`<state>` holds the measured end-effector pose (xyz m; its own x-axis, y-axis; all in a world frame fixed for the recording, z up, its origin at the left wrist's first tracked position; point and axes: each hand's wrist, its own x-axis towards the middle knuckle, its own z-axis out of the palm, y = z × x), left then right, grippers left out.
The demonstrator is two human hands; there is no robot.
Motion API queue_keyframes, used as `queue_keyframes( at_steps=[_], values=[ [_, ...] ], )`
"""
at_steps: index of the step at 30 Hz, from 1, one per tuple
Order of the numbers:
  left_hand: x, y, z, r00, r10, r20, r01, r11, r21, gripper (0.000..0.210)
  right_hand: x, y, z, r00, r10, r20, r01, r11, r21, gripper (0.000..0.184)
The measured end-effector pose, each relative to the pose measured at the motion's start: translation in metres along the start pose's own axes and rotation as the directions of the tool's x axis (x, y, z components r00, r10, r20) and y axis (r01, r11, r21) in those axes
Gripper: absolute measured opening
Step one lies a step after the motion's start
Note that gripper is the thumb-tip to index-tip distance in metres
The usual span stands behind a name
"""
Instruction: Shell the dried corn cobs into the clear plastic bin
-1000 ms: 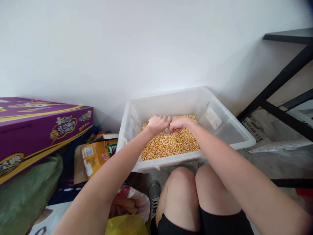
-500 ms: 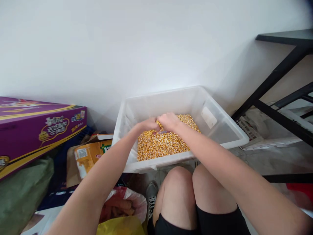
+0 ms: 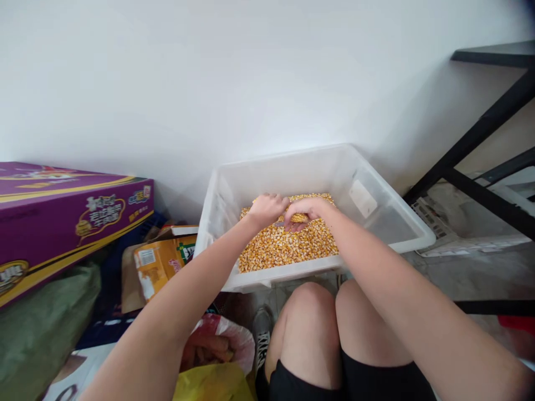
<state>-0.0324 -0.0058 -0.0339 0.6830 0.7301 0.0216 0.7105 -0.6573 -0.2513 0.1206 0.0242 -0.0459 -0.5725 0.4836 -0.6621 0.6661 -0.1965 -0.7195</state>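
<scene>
Over a translucent plastic bin (image 3: 307, 268), my two hands meet close together. My right hand (image 3: 312, 208) is closed around a corn cob (image 3: 298, 218) with yellow kernels on it; part of the cob shows between the fingers and thumb. My left hand (image 3: 268, 209) is curled palm down against the cob's other end, which its fingers hide. Loose corn kernels (image 3: 284, 248) lie in a heap below both hands. A small greyish-purple patch shows under the left hand, too little to name.
At the left stand a purple carton (image 3: 71, 217), a green sack (image 3: 45, 328) and an orange packet (image 3: 161, 264). A plastic bag (image 3: 240, 340) with bare cobs in it sits by my shoe (image 3: 262, 334). A black metal frame (image 3: 476, 131) rises at the right.
My left hand has turned over the top, its knuckles now up. My right hand has rolled back and shifted right, showing more of the cob. The view has moved slightly left.
</scene>
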Motion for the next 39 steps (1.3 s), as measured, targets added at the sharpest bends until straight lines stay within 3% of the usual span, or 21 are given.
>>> queue_keyframes(
  at_steps=[1,3,5,7,9,11,14,17,21,23,25,27,30,33,36,39],
  values=[
    [0.002,0.000,0.002,1.000,-0.004,0.016,0.004,1.000,-0.027,0.027,0.000,0.000,0.000,1.000,0.022,-0.008,-0.022,1.000,-0.021,0.011],
    [0.005,-0.001,0.011,0.994,-0.063,0.088,0.071,0.993,-0.091,0.032,0.001,-0.001,0.003,0.991,0.000,-0.134,-0.031,0.972,-0.232,0.012],
    [0.007,-0.006,0.022,0.970,-0.136,0.201,0.173,0.968,-0.180,0.028,0.004,-0.004,0.009,0.949,-0.134,-0.284,-0.037,0.850,-0.526,0.011],
    [0.007,-0.014,0.032,0.930,-0.141,0.340,0.259,0.907,-0.332,0.016,0.007,-0.008,0.016,0.882,-0.316,-0.349,-0.055,0.667,-0.743,0.019],
    [0.005,-0.024,0.038,0.879,-0.075,0.471,0.340,0.791,-0.509,0.009,0.008,-0.013,0.023,0.815,-0.464,-0.348,-0.077,0.507,-0.858,0.030],
    [0.004,-0.032,0.038,0.849,0.009,0.529,0.394,0.657,-0.643,0.010,0.009,-0.017,0.029,0.784,-0.542,-0.302,-0.079,0.395,-0.915,0.037],
    [0.002,-0.037,0.034,0.841,0.061,0.537,0.419,0.553,-0.720,0.027,0.008,-0.020,0.031,0.772,-0.582,-0.257,-0.066,0.328,-0.942,0.042],
    [-0.001,-0.042,0.033,0.844,-0.001,0.536,0.431,0.596,-0.678,0.050,0.004,-0.017,0.025,0.783,-0.534,-0.318,-0.116,0.377,-0.919,0.047],
    [-0.009,-0.054,0.037,0.844,-0.140,0.518,0.418,0.777,-0.470,0.071,-0.006,-0.010,0.010,0.767,-0.447,-0.460,-0.216,0.495,-0.842,0.035],
    [-0.010,-0.055,0.034,0.879,-0.242,0.411,0.402,0.840,-0.365,0.080,-0.010,-0.007,0.004,0.749,-0.419,-0.513,-0.222,0.570,-0.791,0.035],
    [-0.008,-0.050,0.028,0.931,-0.277,0.238,0.346,0.877,-0.334,0.082,-0.012,-0.004,0.000,0.755,-0.380,-0.534,-0.194,0.648,-0.737,0.038],
    [-0.004,-0.040,0.020,0.959,-0.262,0.107,0.282,0.916,-0.284,0.068,-0.010,-0.001,-0.002,0.766,-0.356,-0.535,-0.143,0.718,-0.681,0.042],
    [-0.001,-0.025,0.010,0.950,-0.292,0.106,0.304,0.944,-0.129,0.039,-0.006,0.001,-0.005,0.784,-0.331,-0.525,-0.061,0.801,-0.595,0.052],
    [-0.002,-0.015,0.002,0.971,-0.233,0.058,0.235,0.971,-0.038,0.028,-0.005,0.000,-0.007,0.859,-0.244,-0.450,0.005,0.883,-0.469,0.059],
    [-0.001,-0.007,-0.006,0.997,-0.070,-0.035,0.069,0.997,-0.021,0.028,-0.004,-0.004,-0.004,0.886,-0.273,-0.375,0.125,0.919,-0.375,0.044],
    [0.002,-0.002,-0.011,0.999,-0.027,-0.040,0.025,0.999,-0.042,0.041,-0.002,-0.008,0.002,0.872,-0.331,-0.362,0.161,0.891,-0.425,0.022]
  ],
)
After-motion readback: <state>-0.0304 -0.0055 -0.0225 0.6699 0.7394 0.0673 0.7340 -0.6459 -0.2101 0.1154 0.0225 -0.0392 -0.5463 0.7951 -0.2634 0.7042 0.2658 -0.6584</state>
